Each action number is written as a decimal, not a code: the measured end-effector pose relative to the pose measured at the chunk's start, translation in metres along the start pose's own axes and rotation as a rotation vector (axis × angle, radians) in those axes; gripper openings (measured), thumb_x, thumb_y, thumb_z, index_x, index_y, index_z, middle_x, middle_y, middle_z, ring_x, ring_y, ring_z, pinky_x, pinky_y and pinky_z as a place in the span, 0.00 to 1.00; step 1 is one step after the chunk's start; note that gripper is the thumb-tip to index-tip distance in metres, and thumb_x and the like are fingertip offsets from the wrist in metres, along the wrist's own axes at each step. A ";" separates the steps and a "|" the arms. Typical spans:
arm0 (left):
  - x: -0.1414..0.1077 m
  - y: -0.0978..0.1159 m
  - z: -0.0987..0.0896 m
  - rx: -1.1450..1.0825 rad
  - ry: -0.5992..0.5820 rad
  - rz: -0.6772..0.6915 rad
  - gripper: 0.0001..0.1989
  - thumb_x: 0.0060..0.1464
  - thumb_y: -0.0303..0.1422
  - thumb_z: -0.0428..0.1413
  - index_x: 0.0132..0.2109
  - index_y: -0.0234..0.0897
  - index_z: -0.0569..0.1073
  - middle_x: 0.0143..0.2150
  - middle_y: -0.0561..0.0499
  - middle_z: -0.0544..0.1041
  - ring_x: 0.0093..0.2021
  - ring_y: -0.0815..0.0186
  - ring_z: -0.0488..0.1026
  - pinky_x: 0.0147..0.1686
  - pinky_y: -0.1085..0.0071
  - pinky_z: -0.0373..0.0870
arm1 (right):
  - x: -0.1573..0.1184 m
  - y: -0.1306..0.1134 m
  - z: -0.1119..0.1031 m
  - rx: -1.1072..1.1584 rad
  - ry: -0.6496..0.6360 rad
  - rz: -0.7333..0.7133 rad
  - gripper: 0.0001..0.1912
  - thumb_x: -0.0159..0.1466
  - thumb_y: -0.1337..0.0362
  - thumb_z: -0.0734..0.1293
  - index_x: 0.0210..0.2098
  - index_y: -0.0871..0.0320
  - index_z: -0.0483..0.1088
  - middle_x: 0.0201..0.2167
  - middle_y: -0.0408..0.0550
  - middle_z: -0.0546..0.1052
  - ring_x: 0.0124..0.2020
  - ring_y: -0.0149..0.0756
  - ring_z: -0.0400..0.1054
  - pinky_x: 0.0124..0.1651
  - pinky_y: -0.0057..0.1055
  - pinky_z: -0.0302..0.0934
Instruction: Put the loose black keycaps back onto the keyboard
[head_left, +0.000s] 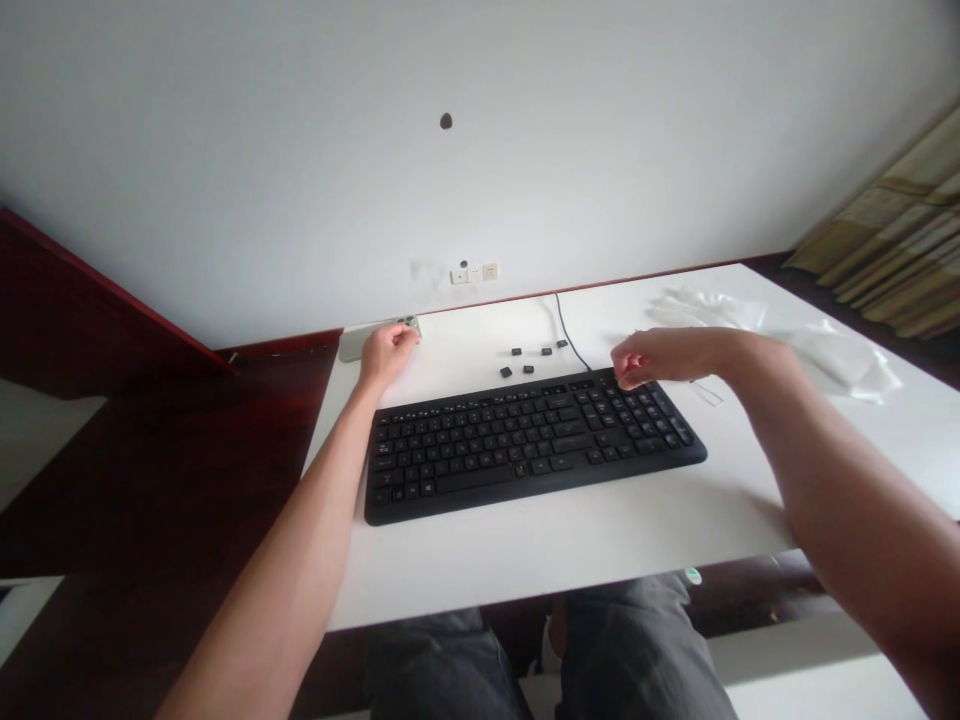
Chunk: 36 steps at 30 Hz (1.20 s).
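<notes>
A black keyboard (480,440) lies at a slight angle across the white table, its cable running to the back edge. My right hand (637,358) is over the top of its number pad with the fingers curled and pressed together. Whatever is between those fingers, if anything, is hidden. Behind the keyboard's far left corner, my left hand (388,350) rests in a loose fist beside a pale phone (360,343) with camera lenses. What its fingers may enclose is not visible. Several loose black keycaps (529,369) lie scattered behind the keyboard.
Crumpled clear plastic bags (825,355) lie on the right of the white table (510,555). A thin bent wire piece (709,392) is near the keyboard's right end. The wall with sockets (475,273) stands behind the table; a curtain (892,240) hangs at the far right.
</notes>
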<state>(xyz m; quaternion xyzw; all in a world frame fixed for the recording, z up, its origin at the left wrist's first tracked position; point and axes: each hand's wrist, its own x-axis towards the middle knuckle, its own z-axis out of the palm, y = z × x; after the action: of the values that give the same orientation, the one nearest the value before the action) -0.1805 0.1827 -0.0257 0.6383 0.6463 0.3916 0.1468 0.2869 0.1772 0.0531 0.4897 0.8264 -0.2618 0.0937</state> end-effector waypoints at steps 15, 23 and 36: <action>0.000 0.004 -0.002 0.048 -0.022 -0.042 0.14 0.57 0.43 0.55 0.33 0.40 0.81 0.32 0.49 0.83 0.35 0.57 0.77 0.36 0.66 0.61 | -0.017 -0.011 0.008 0.010 0.015 -0.060 0.16 0.63 0.46 0.66 0.32 0.52 0.72 0.35 0.53 0.80 0.38 0.47 0.73 0.42 0.41 0.63; 0.002 0.001 -0.001 0.030 -0.019 -0.044 0.14 0.57 0.44 0.56 0.34 0.41 0.81 0.34 0.49 0.84 0.37 0.56 0.79 0.38 0.66 0.64 | -0.024 -0.006 0.018 0.060 0.095 -0.033 0.16 0.63 0.46 0.67 0.33 0.52 0.72 0.33 0.48 0.78 0.36 0.43 0.71 0.40 0.38 0.61; 0.004 0.002 -0.001 0.039 -0.009 -0.046 0.14 0.56 0.44 0.57 0.32 0.42 0.81 0.32 0.48 0.84 0.36 0.54 0.78 0.35 0.65 0.62 | -0.023 0.004 -0.007 0.125 0.436 -0.029 0.19 0.66 0.43 0.67 0.39 0.51 0.79 0.39 0.48 0.83 0.42 0.43 0.74 0.48 0.37 0.64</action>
<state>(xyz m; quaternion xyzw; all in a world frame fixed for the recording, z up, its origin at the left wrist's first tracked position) -0.1806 0.1860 -0.0223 0.6279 0.6675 0.3726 0.1459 0.3026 0.1647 0.0673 0.5278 0.8160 -0.2020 -0.1214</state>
